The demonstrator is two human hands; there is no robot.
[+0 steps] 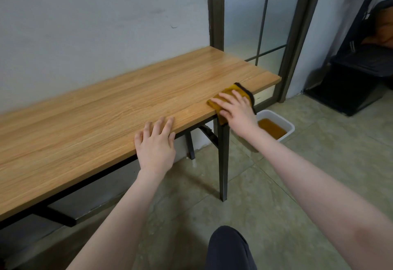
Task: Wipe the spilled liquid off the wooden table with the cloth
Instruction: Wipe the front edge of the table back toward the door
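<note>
A long wooden table [110, 108] runs along the wall. A yellow cloth [230, 93] with a dark hem lies at the table's front edge near its right end, one corner hanging over the edge. My right hand [236, 110] presses flat on the cloth with fingers spread. My left hand [156, 142] rests flat on the front edge of the table, fingers straight, holding nothing. I see no liquid on the tabletop.
A white tub [285, 124] holding brownish liquid stands on the floor beside the table's right leg [223, 159]. A dark metal door frame [297, 36] and a black bin [357, 78] are at the right. My knee [229, 248] shows at the bottom.
</note>
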